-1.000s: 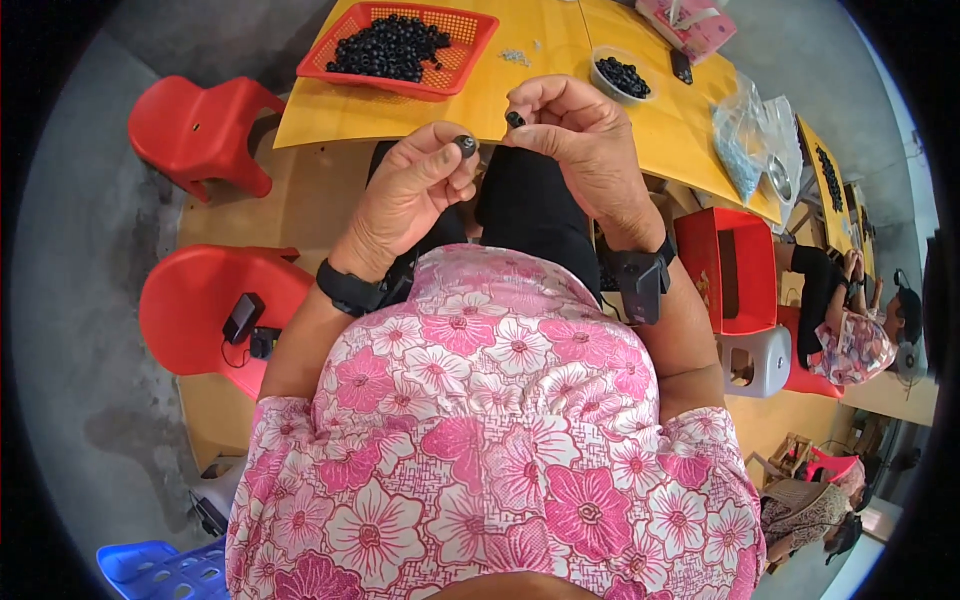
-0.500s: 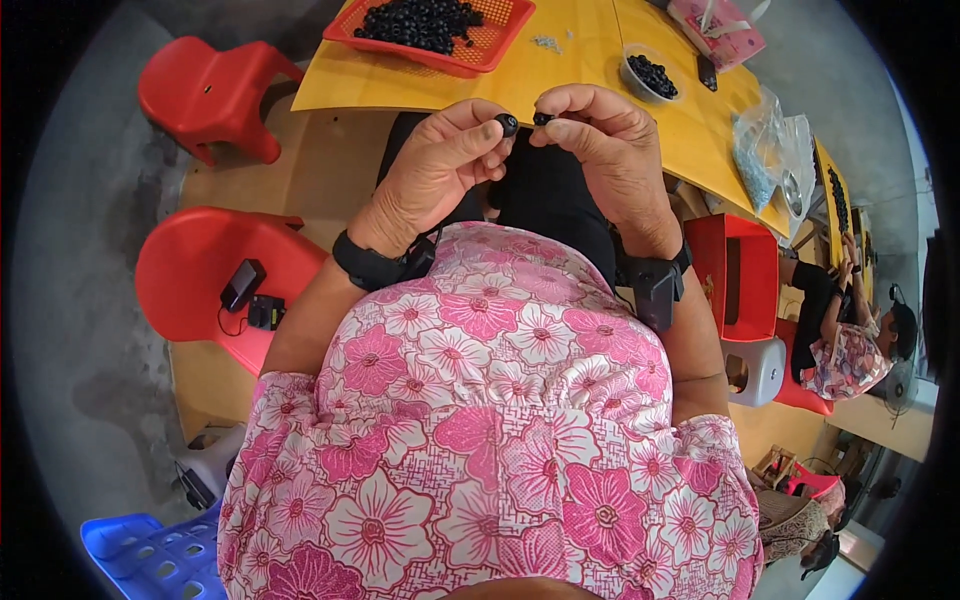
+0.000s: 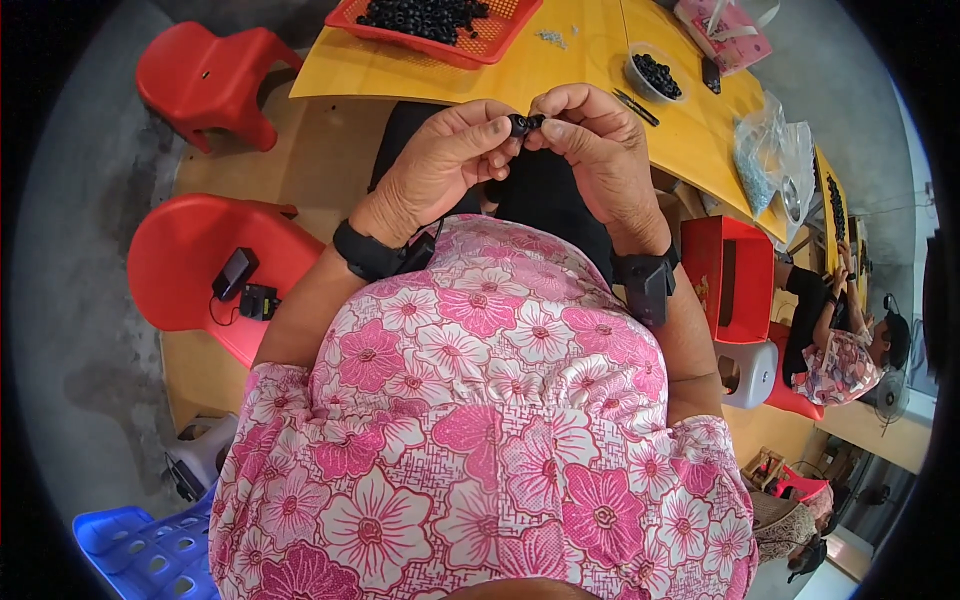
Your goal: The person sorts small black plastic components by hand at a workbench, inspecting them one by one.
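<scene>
Nearest: floral top (image 3: 480,400), pink and white, well short of the yellow table (image 3: 580,80). Black straps (image 3: 372,250) with boxy modules at both wrists. Left hand (image 3: 450,160) just short of the table's near edge; thumb and forefinger pinch a rounded black piece (image 3: 517,125), other fingers curled. Right hand (image 3: 590,145) beside it, its outer side overlapping the table edge in view; thumb and forefinger grip a smaller black piece (image 3: 536,121). The two pieces meet in front of the table edge; cannot tell whether one is seated in the other. Red chair (image 3: 180,270) left of the table and short of it, carrying two dark devices (image 3: 235,273). Red box (image 3: 700,260) by the table's near edge, toward its right end. On the table: slim dark tool (image 3: 636,107) at the near edge, kind unclear; clear bowl (image 3: 638,86) of black pieces just behind; clear plastic bag (image 3: 758,165), pale blue contents, at the right end; red mesh tray (image 3: 500,35) heaped with black pieces, toward the left end; black phone (image 3: 711,75) and pink package (image 3: 728,42) at the far side. Beyond the table's right end, a seated co-worker (image 3: 840,360), hands at a second table (image 3: 829,225).
</scene>
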Demonstrator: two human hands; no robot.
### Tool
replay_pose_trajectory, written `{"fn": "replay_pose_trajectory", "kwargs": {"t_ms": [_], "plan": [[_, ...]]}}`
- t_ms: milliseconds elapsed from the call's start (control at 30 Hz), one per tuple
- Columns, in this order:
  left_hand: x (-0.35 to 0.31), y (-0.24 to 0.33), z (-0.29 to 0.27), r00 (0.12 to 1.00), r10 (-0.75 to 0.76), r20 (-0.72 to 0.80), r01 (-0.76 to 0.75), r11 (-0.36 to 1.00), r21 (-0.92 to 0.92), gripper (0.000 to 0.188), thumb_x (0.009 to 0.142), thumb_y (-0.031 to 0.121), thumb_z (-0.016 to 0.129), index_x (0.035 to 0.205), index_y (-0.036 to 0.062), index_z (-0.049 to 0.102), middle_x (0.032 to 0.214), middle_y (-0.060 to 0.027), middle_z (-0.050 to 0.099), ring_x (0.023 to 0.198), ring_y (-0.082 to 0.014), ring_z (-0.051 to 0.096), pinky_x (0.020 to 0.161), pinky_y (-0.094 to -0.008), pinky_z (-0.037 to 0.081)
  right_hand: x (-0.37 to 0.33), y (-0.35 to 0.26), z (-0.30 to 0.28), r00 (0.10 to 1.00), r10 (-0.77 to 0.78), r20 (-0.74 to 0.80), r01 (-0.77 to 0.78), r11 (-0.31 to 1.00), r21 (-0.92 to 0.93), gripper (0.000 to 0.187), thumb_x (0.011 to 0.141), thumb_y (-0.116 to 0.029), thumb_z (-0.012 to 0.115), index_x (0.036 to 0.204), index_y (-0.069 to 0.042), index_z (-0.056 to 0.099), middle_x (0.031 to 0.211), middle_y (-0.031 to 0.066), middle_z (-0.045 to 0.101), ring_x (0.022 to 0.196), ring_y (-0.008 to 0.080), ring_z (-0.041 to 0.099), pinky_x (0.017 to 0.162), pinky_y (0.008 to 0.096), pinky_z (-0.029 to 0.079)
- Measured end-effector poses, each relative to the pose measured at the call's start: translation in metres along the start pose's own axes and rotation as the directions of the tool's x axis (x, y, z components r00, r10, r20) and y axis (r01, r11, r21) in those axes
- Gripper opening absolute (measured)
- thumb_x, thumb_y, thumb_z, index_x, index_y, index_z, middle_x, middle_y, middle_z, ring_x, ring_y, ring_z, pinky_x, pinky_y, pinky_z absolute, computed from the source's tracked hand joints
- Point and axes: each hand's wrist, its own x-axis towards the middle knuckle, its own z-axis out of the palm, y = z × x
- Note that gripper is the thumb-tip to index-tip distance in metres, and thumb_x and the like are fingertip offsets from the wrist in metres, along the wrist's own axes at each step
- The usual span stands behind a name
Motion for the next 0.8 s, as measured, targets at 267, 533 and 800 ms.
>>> {"fn": "replay_pose_trajectory", "kwargs": {"t_ms": [267, 533, 800], "plan": [[0.002, -0.0017, -0.0008, 1.0, 0.013, -0.007, -0.012, 0.999, 0.035, 0.02, 0.093, 0.021, 0.056, 0.101, 0.0041, 0.062, 0.083, -0.0001, 0.06, 0.069, -0.0059, 0.054, 0.066, -0.0186, 0.046, 0.0016, 0.0011, -0.0014, 1.0, 0.017, -0.004, -0.017, 1.0, 0.001, 0.01, 0.084, 0.001, 0.061, 0.094, -0.002, 0.06, 0.084, 0.0026, 0.064, 0.075, 0.0099, 0.062, 0.072, 0.023, 0.051], [0.0032, -0.0028, -0.002, 0.997, 0.018, -0.07, -0.014, 0.998, 0.064, 0.017, 0.092, 0.019, 0.058, 0.101, 0.0048, 0.062, 0.082, 0.0009, 0.059, 0.068, -0.0054, 0.054, 0.065, -0.0179, 0.046, 0.0041, 0.0034, -0.001, 0.999, 0.05, -0.015, -0.049, 0.998, 0.044, 0.012, 0.084, 0.001, 0.061, 0.096, -0.002, 0.06, 0.083, 0.004, 0.065, 0.075, 0.0108, 0.063, 0.072, 0.023, 0.051], [0.0038, -0.0033, -0.0086, 0.999, 0.029, -0.022, -0.028, 0.998, 0.057, 0.02, 0.092, 0.019, 0.057, 0.104, 0.004, 0.06, 0.084, 0.0002, 0.06, 0.073, -0.0061, 0.053, 0.068, -0.02, 0.045, 0.0065, 0.0041, -0.0019, 0.998, 0.07, 0.002, -0.07, 0.996, 0.06, 0.012, 0.084, 0.001, 0.06, 0.096, -0.002, 0.06, 0.084, 0.0042, 0.064, 0.076, 0.0107, 0.063, 0.072, 0.0227, 0.051]]}}
